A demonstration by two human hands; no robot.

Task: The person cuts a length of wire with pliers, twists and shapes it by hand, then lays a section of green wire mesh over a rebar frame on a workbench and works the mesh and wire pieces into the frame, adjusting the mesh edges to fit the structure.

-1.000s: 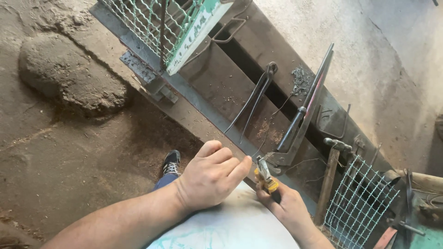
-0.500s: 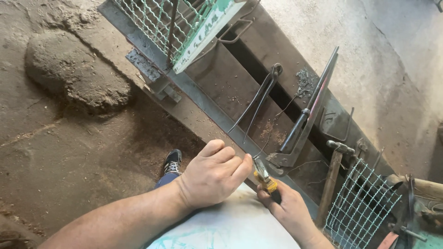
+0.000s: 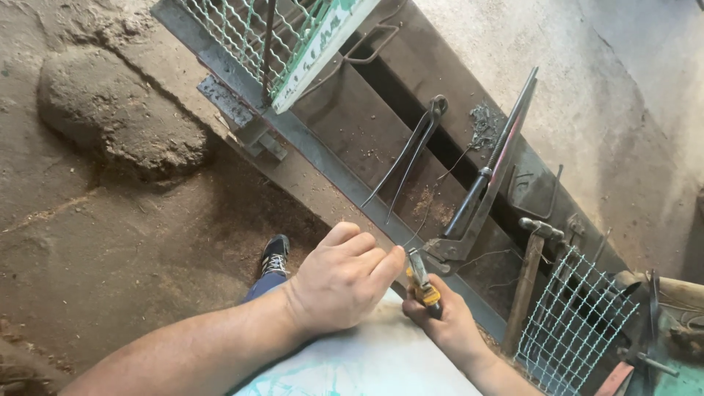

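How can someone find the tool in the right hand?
Find the long metal bench running diagonally. At its near edge the right hand holds small pliers. Only they have yellow handles; the big tongs lying on the bench are bare dark metal.

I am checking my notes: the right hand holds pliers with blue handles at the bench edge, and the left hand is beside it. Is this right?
Not quite: the handles are yellow, not blue. The head view shows the right hand holding pliers with yellow handles at the bench edge, and the left hand is beside it.
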